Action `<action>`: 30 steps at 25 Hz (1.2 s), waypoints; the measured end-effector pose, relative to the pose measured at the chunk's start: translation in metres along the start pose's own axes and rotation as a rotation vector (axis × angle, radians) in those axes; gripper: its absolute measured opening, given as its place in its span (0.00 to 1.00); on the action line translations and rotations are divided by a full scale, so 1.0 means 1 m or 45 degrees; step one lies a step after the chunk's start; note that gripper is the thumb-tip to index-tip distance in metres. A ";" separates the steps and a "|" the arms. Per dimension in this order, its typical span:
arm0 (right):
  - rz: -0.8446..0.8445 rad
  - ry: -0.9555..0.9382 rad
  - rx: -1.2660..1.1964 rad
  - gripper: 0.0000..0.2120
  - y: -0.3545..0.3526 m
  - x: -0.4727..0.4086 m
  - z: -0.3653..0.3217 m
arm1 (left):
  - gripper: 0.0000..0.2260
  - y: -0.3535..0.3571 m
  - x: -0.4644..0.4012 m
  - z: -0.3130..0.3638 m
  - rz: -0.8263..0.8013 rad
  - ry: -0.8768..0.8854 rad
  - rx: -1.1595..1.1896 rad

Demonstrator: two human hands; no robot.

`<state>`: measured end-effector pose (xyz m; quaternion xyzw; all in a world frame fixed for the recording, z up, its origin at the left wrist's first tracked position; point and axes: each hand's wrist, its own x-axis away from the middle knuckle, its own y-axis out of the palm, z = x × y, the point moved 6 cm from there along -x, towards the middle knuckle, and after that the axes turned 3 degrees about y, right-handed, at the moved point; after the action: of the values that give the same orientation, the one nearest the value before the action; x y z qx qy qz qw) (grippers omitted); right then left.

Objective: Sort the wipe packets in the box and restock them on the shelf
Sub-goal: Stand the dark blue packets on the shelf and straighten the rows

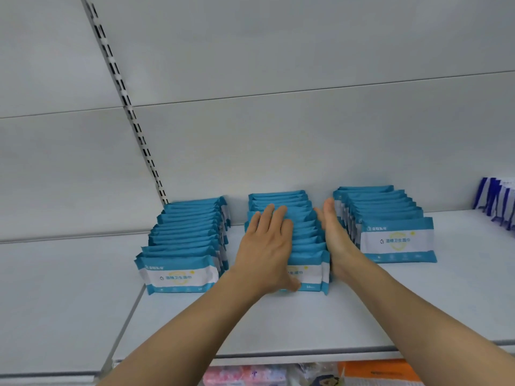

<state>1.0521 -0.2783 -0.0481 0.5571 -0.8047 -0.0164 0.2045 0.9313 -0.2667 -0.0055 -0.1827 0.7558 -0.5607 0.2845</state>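
Head view: three rows of teal wipe packets stand on the white shelf (278, 324). The left hand (264, 246) lies flat, fingers straight, atop the middle row (303, 238); the right hand (334, 232), fingers straight, seems to press that row's right side.

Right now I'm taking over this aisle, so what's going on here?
A person is tidying teal wipe packets on the white shelf. Three rows stand there; both hands work the middle row. The left hand lies flat on top of its packets, and the right hand presses, fingers straight, against its right side. The left row and right row stand untouched. Blue-striped packets sit at far right.
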 end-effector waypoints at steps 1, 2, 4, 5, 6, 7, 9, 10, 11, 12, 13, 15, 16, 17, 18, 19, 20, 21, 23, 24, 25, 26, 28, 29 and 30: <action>-0.028 -0.017 0.026 0.32 0.002 -0.002 0.000 | 0.48 0.001 0.000 -0.003 -0.026 -0.006 0.027; -0.025 -0.029 0.050 0.31 0.002 -0.003 -0.001 | 0.49 0.002 0.000 -0.005 -0.028 -0.004 0.035; 0.013 -0.041 0.091 0.31 -0.001 -0.011 -0.003 | 0.48 -0.002 0.000 -0.003 0.019 0.028 -0.009; 0.032 -0.056 0.095 0.31 -0.002 -0.015 -0.007 | 0.47 -0.003 -0.001 -0.002 0.035 0.044 -0.019; 0.055 -0.065 0.095 0.31 -0.001 -0.018 -0.012 | 0.47 -0.003 -0.001 -0.002 0.032 0.049 -0.007; 0.065 -0.060 0.098 0.31 0.000 -0.021 -0.015 | 0.47 -0.001 -0.002 -0.002 0.019 0.050 0.017; 0.043 -0.022 0.115 0.32 0.004 -0.026 -0.018 | 0.51 0.003 -0.001 -0.006 -0.031 0.035 0.050; 0.019 -0.003 0.123 0.33 0.007 -0.027 -0.018 | 0.53 0.005 -0.001 -0.009 -0.060 0.027 0.055; 0.006 0.006 0.132 0.33 0.010 -0.027 -0.017 | 0.55 0.007 0.000 -0.012 -0.082 0.023 0.059; 0.000 0.013 0.142 0.32 0.012 -0.029 -0.016 | 0.55 0.007 0.001 -0.014 -0.092 0.024 0.065; -0.002 0.016 0.143 0.32 0.015 -0.029 -0.015 | 0.55 0.007 0.002 -0.016 -0.095 0.022 0.073; -0.011 0.023 0.134 0.32 0.022 -0.030 -0.014 | 0.55 0.008 0.005 -0.022 -0.101 0.012 0.078; -0.016 0.028 0.132 0.32 0.026 -0.032 -0.013 | 0.54 0.008 0.006 -0.025 -0.104 0.009 0.076; -0.026 0.032 0.133 0.32 0.030 -0.033 -0.012 | 0.54 0.007 0.008 -0.027 -0.100 0.009 0.066; -0.033 0.035 0.139 0.32 0.034 -0.034 -0.012 | 0.53 0.006 0.010 -0.028 -0.088 0.016 0.047; -0.035 0.041 0.151 0.32 0.038 -0.033 -0.011 | 0.51 0.005 0.011 -0.028 -0.066 0.029 0.022; -0.034 0.053 0.168 0.32 0.041 -0.033 -0.011 | 0.48 0.003 0.011 -0.028 -0.039 0.043 -0.002; -0.037 0.067 0.186 0.33 0.044 -0.032 -0.010 | 0.46 0.001 0.012 -0.029 -0.017 0.054 -0.021; -0.067 0.101 0.216 0.34 0.046 -0.032 -0.009 | 0.45 -0.002 0.012 -0.031 -0.006 0.056 -0.046; -0.096 0.111 0.226 0.35 0.046 -0.033 -0.009 | 0.45 -0.003 0.012 -0.031 -0.004 0.050 -0.056; -0.122 0.110 0.219 0.35 0.045 -0.032 -0.009 | 0.45 -0.004 0.013 -0.031 0.002 0.048 -0.060; -0.140 0.102 0.192 0.34 0.043 -0.032 -0.008 | 0.45 -0.004 0.015 -0.030 0.005 0.051 -0.060; -0.167 0.096 0.157 0.34 0.041 -0.029 -0.006 | 0.44 -0.003 0.020 -0.027 0.019 0.065 -0.066; -0.174 0.104 0.155 0.34 0.040 -0.028 -0.003 | 0.43 -0.002 0.023 -0.026 0.037 0.073 -0.076; -0.180 0.111 0.146 0.34 0.042 -0.026 -0.001 | 0.43 -0.002 0.026 -0.025 0.058 0.078 -0.079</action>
<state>1.0228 -0.2384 -0.0448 0.6234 -0.7534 0.0396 0.2054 0.8952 -0.2641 -0.0044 -0.1569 0.7852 -0.5357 0.2680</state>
